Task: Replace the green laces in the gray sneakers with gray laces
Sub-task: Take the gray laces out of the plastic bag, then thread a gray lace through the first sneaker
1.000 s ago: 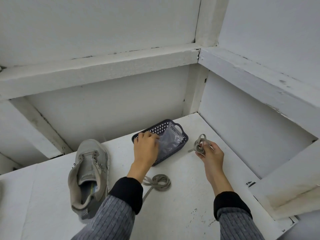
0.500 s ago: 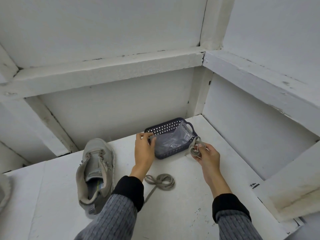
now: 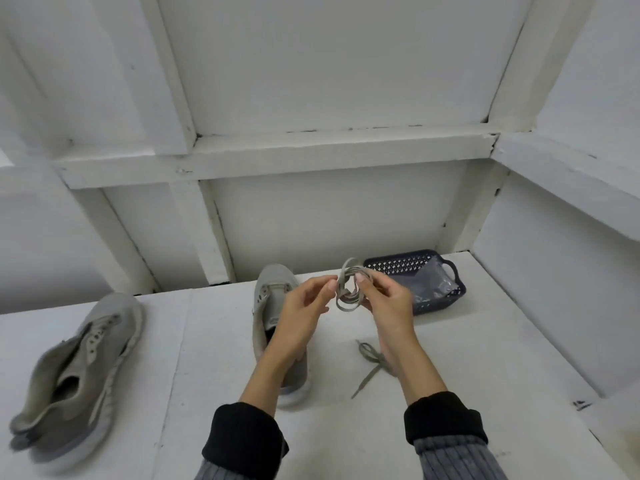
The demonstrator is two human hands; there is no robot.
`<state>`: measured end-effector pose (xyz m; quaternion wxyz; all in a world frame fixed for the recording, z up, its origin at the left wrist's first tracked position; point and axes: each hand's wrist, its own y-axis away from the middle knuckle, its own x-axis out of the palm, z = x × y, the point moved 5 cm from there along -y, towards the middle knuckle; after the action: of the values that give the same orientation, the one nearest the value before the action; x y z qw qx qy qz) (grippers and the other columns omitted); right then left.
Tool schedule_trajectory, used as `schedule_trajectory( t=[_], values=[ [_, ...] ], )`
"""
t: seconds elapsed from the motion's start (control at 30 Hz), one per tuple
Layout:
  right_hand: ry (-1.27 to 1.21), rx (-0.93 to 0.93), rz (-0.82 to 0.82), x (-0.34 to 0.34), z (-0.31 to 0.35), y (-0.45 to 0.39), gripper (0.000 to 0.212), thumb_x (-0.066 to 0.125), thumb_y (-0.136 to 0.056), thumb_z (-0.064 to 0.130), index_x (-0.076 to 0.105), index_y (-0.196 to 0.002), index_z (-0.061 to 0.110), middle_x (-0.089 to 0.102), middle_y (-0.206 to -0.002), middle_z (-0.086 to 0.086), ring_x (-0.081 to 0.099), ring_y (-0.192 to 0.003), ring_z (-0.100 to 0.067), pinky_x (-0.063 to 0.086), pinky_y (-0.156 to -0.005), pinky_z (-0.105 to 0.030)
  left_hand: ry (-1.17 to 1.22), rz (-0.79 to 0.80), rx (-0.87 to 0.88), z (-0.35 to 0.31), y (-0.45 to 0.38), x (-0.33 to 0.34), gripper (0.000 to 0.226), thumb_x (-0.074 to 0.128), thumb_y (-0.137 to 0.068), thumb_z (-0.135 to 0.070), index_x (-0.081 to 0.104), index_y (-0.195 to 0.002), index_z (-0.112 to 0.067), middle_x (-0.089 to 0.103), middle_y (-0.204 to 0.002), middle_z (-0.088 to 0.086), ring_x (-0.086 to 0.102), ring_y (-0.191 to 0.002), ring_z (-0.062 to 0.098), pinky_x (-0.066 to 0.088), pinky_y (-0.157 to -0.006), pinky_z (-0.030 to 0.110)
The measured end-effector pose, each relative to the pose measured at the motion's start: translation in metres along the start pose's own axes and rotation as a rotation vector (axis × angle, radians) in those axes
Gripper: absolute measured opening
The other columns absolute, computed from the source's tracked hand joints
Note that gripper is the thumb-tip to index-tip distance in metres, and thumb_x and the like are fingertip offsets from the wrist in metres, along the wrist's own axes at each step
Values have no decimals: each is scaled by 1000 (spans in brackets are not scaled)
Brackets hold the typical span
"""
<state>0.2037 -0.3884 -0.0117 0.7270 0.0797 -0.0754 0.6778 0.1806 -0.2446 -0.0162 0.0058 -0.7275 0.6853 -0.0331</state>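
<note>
My right hand (image 3: 389,303) holds a coiled gray lace (image 3: 348,292) up above the white surface. My left hand (image 3: 301,310) is raised beside it, its fingertips pinching the coil's left edge. Behind my left hand stands one gray sneaker (image 3: 273,296), unlaced, toe pointing away. A second gray sneaker (image 3: 79,362) lies tipped on its side at the far left, eyelets bare. Another gray lace (image 3: 372,362) lies loose on the surface under my right wrist.
A dark blue perforated basket (image 3: 398,263) with a clear plastic bag (image 3: 433,285) in it sits at the back right. White walls and beams enclose the white shelf surface (image 3: 214,341) behind and to the right.
My left hand left the basket and came to the coiled lace. My right hand lifted the coil toward the middle. The view swung left, bringing the second sneaker into sight.
</note>
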Motion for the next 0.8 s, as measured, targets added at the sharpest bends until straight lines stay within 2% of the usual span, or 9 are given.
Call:
schedule_trajectory(
  t=[0.07,0.17,0.23,0.33,0.43,0.53,0.63,0.73,0.8],
  values=[
    [-20,7,54,30,-4,10,15,67,-88,11,73,-101,14,74,-89,-3,66,-82,-11,55,-73,-26,-17,-2,9,-9,12,-26,33,65,-89,-29,69,-116,-12,75,-106,0,69,-100,10,50,-78,17],
    [12,25,102,63,-12,25,16,66,-90,11,72,-104,16,72,-88,0,63,-78,-8,52,-67,-21,-122,-39,15,-13,28,-65,17,63,-95,-17,72,-109,-11,76,-101,3,70,-98,17,55,-87,27],
    [73,47,141,82,-23,36,18,65,-91,16,70,-108,19,69,-92,-1,63,-79,-7,51,-65,-17,-175,-153,12,-13,38,-97,14,60,-97,-17,73,-100,-14,75,-94,-1,70,-92,17,56,-85,30],
    [301,27,178,100,-37,48,18,65,-91,21,66,-109,22,67,-97,4,63,-89,-9,51,-72,-15,-304,-387,-1,-7,53,-159,18,55,-100,-22,70,-90,-16,73,-86,0,69,-85,15,53,-77,25],
    [661,-104,239,114,-50,63,7,63,-92,26,65,-97,21,62,-92,13,58,-84,-1,42,-69,-7,-741,-557,-48,6,68,-225,19,54,-97,-35,70,-90,-27,69,-103,6,61,-103,27,46,-92,42],
    [1046,-248,299,127,-69,81,29,59,-90,45,59,-85,16,60,-87,8,56,-80,-12,45,-72,-21,-1034,-657,-263,17,88,-270,24,57,-97,-32,73,-108,-17,53,-131,19,41,-124,41,30,-99,48],
    [1389,-321,254,132,-85,89,38,61,-88,48,59,-104,13,62,-99,2,55,-98,-19,39,-91,-31,-1005,-701,-350,21,105,-287,28,57,-98,-25,70,-114,-6,35,-144,21,37,-124,47,31,-104,51],
    [1470,-420,189,135,-86,93,29,75,-81,32,65,-96,9,68,-89,-6,60,-88,-24,43,-83,-34,-938,-712,-276,21,105,-290,25,56,-98,-16,70,-109,3,34,-140,20,46,-115,46,36,-103,46],
    [1472,-402,190,134,-86,92,19,71,-83,26,66,-91,10,68,-84,-5,59,-83,-23,42,-83,-33,-904,-746,-254,19,103,-290,24,56,-98,-11,67,-104,9,34,-138,20,50,-108,41,38,-101,41]
  ],
)
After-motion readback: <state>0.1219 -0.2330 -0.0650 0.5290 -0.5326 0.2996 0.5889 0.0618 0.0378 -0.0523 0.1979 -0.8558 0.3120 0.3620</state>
